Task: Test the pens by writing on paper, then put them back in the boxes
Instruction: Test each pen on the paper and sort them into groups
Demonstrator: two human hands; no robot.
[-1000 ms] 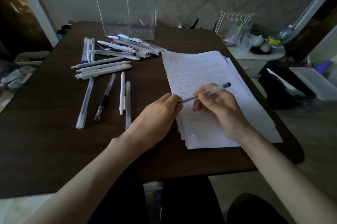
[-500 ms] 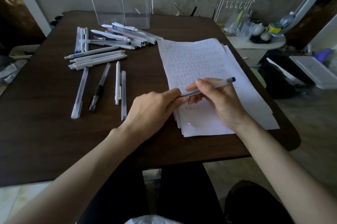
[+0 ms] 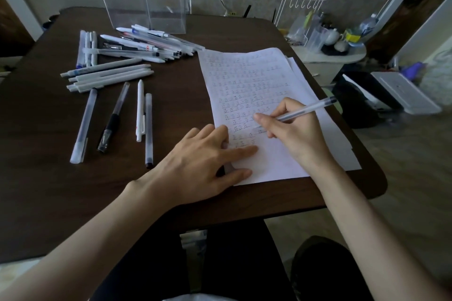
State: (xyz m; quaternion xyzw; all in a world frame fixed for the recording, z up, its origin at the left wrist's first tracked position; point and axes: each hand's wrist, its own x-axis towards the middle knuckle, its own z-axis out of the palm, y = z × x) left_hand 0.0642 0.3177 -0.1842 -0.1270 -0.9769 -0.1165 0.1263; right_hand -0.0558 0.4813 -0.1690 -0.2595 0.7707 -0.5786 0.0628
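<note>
Dark table (image 3: 49,178): paper stack (image 3: 256,75) right, loose pens (image 3: 110,73) left, clear boxes (image 3: 146,14) back.

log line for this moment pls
step: pen test | right hand: grips clear pen, tip down on paper | left hand: flat, pressing paper | other pens: loose on table

Dark table (image 3: 44,178), white wire rack (image 3: 303,4), plastic bottle (image 3: 367,26)

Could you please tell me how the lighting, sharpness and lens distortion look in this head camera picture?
Head view: dim light, the dark table losing detail; head view: wide-angle bending bows the table edge and tilts the clear boxes; head view: paper, right hand and pen are fairly sharp, the written marks too small to read.
</note>
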